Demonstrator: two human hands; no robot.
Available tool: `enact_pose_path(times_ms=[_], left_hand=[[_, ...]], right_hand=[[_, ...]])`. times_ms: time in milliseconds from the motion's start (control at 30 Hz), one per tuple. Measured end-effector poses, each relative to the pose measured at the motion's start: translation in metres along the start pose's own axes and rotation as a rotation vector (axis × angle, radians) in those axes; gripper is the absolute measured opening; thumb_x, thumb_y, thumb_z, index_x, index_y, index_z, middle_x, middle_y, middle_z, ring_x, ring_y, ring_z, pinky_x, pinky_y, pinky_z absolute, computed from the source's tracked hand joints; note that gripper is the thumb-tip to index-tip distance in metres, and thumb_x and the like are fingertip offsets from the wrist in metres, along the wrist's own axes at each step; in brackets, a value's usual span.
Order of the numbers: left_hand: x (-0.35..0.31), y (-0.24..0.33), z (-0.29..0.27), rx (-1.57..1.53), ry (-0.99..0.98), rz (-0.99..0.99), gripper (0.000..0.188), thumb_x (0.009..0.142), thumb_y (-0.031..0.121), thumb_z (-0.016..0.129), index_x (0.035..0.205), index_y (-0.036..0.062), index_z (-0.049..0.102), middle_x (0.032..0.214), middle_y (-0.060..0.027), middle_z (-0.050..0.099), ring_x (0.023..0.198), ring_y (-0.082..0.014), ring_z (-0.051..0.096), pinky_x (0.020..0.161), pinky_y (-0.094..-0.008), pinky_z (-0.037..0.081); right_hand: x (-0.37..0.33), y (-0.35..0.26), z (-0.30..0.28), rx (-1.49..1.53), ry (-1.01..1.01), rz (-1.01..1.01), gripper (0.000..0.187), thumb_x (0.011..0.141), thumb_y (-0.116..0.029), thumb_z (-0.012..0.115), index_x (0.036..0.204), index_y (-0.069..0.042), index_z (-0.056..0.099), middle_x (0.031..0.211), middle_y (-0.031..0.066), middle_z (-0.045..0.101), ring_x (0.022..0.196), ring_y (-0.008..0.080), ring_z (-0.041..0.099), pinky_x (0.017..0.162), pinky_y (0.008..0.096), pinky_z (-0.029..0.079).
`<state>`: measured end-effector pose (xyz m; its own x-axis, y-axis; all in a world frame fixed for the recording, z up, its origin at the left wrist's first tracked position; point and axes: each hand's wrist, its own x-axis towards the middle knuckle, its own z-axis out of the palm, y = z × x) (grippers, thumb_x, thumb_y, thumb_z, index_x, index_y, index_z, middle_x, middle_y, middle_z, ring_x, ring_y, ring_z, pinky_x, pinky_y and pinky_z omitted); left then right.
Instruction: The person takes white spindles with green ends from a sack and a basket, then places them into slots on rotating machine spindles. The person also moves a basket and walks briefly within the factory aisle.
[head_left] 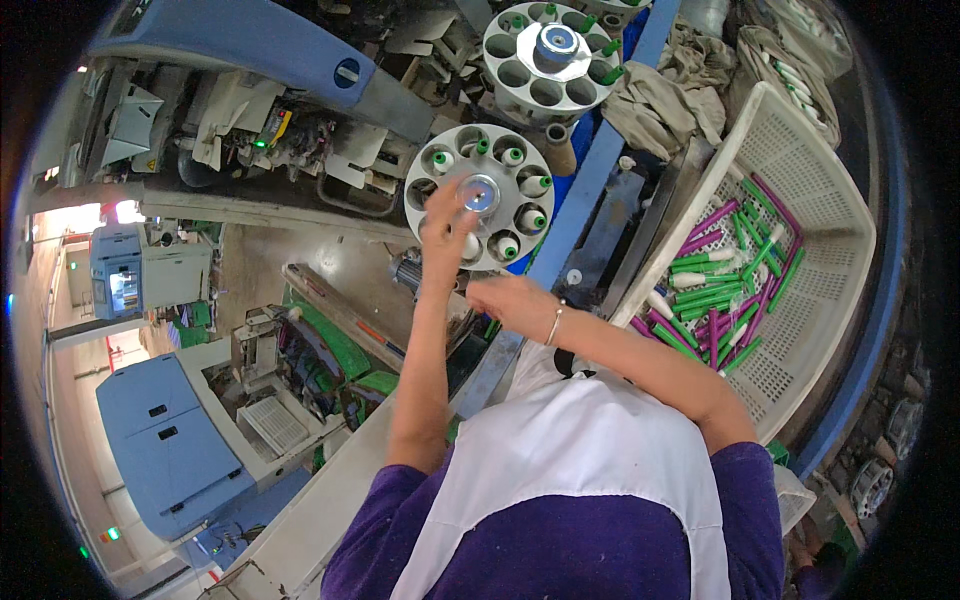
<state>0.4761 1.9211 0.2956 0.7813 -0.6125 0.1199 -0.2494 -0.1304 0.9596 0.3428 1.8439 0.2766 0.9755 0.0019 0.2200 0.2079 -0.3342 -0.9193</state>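
Observation:
My left hand [447, 222] reaches over the near side of a round silver bobbin magazine [451, 142], beside its central hub [479, 195]. Its fingers look stretched out and slightly blurred, and I see nothing in them. Around the magazine, white yarn bobbins [537, 187] with green tips stand in the round pockets. Below its near edge, my right hand [515, 304] is closed, with the fingers curled and a bracelet at the wrist. Whatever it may hold is hidden.
A white perforated crate [826, 220] at the right holds several green and purple bobbin tubes [712, 295]. Another magazine [497, 47] stands farther off. A blue rail [575, 210] runs between magazine and crate. Cloth sacks [660, 105] lie behind; blue machines [165, 430] stand left.

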Motion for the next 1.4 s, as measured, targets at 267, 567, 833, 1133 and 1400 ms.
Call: enact_pose_path(times_ms=[267, 567, 833, 1133, 1400], left_hand=[[0.013, -0.009, -0.031, 0.135, -0.339, -0.433, 0.035, 0.096, 0.026, 0.047, 0.075, 0.0005, 0.057, 0.067, -0.0008, 0.052, 0.063, -0.0089, 0.049, 0.060, -0.0235, 0.041], [0.038, -0.040, -0.023, 0.406, 0.213, 0.102, 0.011, 0.084, 0.011, 0.061, 0.081, 0.0040, 0.053, 0.074, -0.0054, 0.048, 0.071, -0.0176, 0.048, 0.069, -0.0333, 0.044], [0.021, -0.041, -0.004, 0.971, 0.178, 0.337, 0.019, 0.078, 0.013, 0.065, 0.096, 0.0097, 0.062, 0.112, -0.0126, 0.049, 0.107, -0.0340, 0.042, 0.093, -0.0483, 0.030], [-0.046, -0.049, 0.030, 1.268, -0.408, 0.397, 0.026, 0.076, 0.010, 0.064, 0.101, 0.0066, 0.058, 0.091, -0.0087, 0.057, 0.095, -0.0276, 0.050, 0.093, -0.0513, 0.031], [-0.033, 0.013, -0.021, 0.289, 0.132, 0.091, 0.015, 0.085, 0.015, 0.061, 0.094, 0.0051, 0.053, 0.088, -0.0094, 0.058, 0.084, -0.0248, 0.054, 0.094, -0.0442, 0.038]], right_hand=[[-0.029, 0.019, -0.096, 0.731, 0.203, 0.508, 0.026, 0.097, -0.019, 0.045, 0.120, -0.007, 0.049, 0.118, 0.0071, 0.057, 0.100, 0.0158, 0.058, 0.077, 0.0281, 0.052], [-0.179, -0.017, -0.163, 0.915, 0.254, 0.737, 0.048, 0.091, -0.024, 0.056, 0.133, -0.007, 0.040, 0.125, 0.0117, 0.053, 0.107, 0.0207, 0.057, 0.082, 0.0347, 0.051], [-0.278, 0.027, -0.208, 0.562, 1.202, 0.651, 0.039, 0.093, -0.021, 0.054, 0.128, -0.007, 0.044, 0.110, 0.0110, 0.059, 0.092, 0.0172, 0.060, 0.074, 0.0291, 0.051], [-0.220, 0.042, -0.157, 0.539, 1.026, 0.628, 0.023, 0.094, -0.015, 0.053, 0.114, -0.005, 0.053, 0.094, 0.0055, 0.061, 0.080, 0.0119, 0.059, 0.068, 0.0239, 0.047], [-0.146, 0.010, -0.131, 0.432, 0.561, 0.520, 0.029, 0.098, -0.022, 0.046, 0.116, -0.001, 0.056, 0.097, 0.0061, 0.064, 0.085, 0.0121, 0.061, 0.075, 0.0247, 0.049]])
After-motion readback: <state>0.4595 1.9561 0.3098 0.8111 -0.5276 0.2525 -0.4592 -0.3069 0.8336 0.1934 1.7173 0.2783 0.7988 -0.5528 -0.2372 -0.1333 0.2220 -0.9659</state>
